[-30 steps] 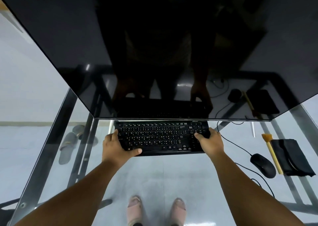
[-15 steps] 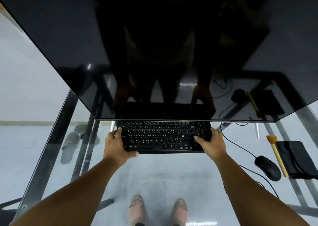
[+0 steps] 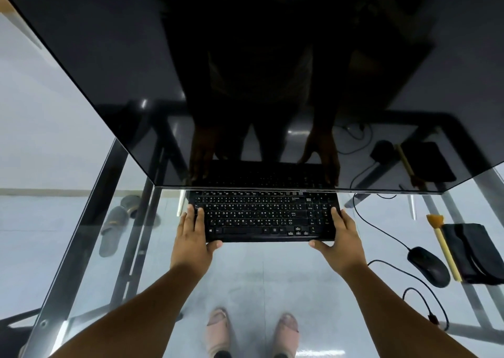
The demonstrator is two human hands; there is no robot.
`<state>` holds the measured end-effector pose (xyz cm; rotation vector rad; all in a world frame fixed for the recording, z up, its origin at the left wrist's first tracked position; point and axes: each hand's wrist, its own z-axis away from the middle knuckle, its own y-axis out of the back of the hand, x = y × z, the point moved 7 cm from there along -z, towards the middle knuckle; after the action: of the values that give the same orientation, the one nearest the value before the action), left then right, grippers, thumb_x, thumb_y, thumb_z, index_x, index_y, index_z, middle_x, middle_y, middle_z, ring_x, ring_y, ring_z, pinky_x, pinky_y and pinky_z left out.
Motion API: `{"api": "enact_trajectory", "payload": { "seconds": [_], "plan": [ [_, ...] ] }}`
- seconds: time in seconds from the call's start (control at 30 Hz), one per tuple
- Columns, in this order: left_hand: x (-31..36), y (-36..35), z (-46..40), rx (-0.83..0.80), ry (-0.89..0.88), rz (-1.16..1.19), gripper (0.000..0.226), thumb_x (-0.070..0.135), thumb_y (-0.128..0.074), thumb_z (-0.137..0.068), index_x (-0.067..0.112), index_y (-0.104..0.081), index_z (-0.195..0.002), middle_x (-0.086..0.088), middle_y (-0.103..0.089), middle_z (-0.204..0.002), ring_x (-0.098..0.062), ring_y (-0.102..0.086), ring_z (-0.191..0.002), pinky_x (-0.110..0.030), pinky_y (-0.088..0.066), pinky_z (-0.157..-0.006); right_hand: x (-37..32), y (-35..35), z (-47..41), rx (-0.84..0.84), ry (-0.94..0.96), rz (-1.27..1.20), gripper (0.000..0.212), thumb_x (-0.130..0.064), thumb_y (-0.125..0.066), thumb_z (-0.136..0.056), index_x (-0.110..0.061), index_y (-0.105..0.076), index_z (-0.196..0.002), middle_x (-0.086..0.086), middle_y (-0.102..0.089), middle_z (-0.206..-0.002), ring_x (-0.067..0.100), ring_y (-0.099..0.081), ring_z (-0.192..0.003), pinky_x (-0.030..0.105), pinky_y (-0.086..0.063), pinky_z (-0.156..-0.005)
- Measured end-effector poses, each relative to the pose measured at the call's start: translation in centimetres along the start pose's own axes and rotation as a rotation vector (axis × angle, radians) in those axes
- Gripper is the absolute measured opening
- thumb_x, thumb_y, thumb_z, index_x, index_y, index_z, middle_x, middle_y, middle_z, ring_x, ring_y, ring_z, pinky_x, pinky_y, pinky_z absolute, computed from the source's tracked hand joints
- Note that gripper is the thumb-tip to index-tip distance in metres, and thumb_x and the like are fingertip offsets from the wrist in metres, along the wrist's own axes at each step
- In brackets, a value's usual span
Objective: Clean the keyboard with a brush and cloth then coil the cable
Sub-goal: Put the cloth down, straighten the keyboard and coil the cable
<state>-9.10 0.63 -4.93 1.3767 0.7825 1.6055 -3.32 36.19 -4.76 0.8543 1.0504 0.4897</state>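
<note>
The left hand (image 3: 192, 237) lays its fingers over the keys at the left end of the black keyboard (image 3: 263, 216) with the thumb hooked under the near edge, gripping it, and the right hand (image 3: 339, 237) grips the right end likewise. The keyboard lies on the glass desk (image 3: 245, 270), just below the dark monitor (image 3: 245, 71). Well right of the keyboard lie a mouse (image 3: 429, 266), then a yellow-handled brush (image 3: 443, 244), then a folded black cloth (image 3: 471, 251) touching the brush.

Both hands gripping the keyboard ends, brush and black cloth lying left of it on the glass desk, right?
Not quite. In the head view both hands, left and right, grip the keyboard ends, but the brush and black cloth lie to its right on the glass desk.
</note>
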Motion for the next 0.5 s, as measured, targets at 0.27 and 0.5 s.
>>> {"api": "enact_trajectory", "payload": {
  "seconds": [0.27,0.5],
  "plan": [
    [-0.06,0.15,-0.55,-0.001,0.005,-0.004,0.091,0.041,-0.069,-0.084,0.010,-0.018,-0.153,-0.011,-0.008,-0.162,-0.030,-0.008,-0.147,-0.041,-0.014,-0.120,0.13,-0.33,-0.11,0.016,-0.017,-0.003,0.103,-0.031,-0.084,-0.074,-0.016,-0.021,-0.154,0.008,-0.021,-0.157,0.024,-0.027,-0.145,0.037,-0.028,-0.118],
    [-0.07,0.44,-0.87,0.005,-0.004,0.000,0.092,0.038,-0.072,-0.082,0.009,-0.021,-0.152,-0.012,-0.012,-0.161,-0.030,-0.012,-0.146,-0.041,-0.016,-0.120,0.07,-0.28,-0.01,0.034,-0.025,-0.009,0.101,-0.031,-0.084,-0.073,-0.015,-0.025,-0.153,0.008,-0.024,-0.154,0.024,-0.030,-0.143,0.039,-0.030,-0.117]
  ]
}}
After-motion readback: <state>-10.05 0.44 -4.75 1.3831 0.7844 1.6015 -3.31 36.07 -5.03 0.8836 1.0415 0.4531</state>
